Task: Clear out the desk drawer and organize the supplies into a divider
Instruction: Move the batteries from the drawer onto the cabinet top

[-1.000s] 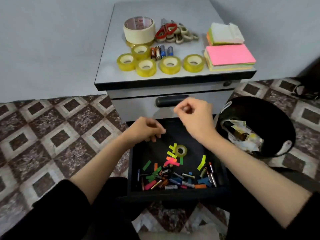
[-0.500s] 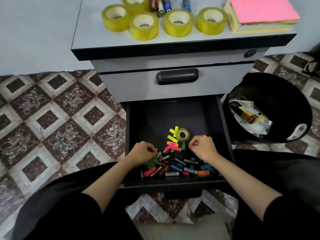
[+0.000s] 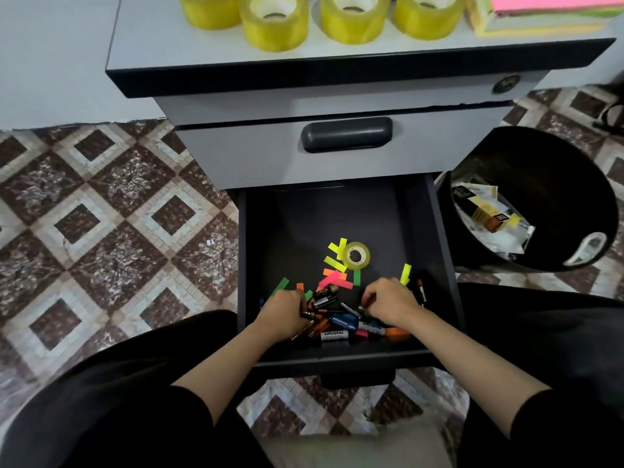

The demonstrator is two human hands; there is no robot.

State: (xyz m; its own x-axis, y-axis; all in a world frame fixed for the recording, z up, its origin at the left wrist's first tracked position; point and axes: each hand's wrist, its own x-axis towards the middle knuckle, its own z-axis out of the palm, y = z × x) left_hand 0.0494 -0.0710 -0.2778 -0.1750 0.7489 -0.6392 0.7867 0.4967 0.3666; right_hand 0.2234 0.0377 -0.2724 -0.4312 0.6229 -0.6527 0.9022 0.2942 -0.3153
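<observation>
Batteries (image 3: 334, 336) lie flat, mostly crosswise, between left hand (image 3: 286, 311) and right hand (image 3: 391, 303).

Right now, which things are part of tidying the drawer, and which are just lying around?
Part of the job: open drawer, batteries, coloured paper strips, small tape roll, left hand gripping batteries, right hand in the pile, big tape rolls and sticky notes on top.
Just lying about: closed upper drawer, black bin of rubbish, floor tiles.
</observation>
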